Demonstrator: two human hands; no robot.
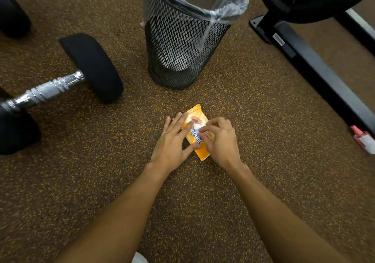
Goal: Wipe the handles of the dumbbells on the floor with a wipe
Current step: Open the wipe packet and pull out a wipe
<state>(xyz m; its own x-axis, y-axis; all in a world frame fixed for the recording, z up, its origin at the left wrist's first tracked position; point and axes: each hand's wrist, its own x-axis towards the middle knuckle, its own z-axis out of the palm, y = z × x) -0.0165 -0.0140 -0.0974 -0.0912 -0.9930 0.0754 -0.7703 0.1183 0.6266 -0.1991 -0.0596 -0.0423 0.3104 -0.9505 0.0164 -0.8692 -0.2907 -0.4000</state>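
Observation:
An orange pack of wipes (196, 141) lies on the speckled brown floor in front of me. My left hand (172, 143) presses flat on its left side, fingers spread, holding it down. My right hand (220, 139) pinches the white flap or wipe at the pack's middle with its fingertips. A dumbbell with black heads and a knurled chrome handle (45, 91) lies on the floor at the left. The dark end of a second dumbbell (12, 17) shows at the top left corner.
A black mesh bin (182, 45) with a clear liner stands just beyond the pack. A black machine frame (312, 68) runs diagonally at the right. A small white bottle with a pink cap (363, 139) lies by the right edge.

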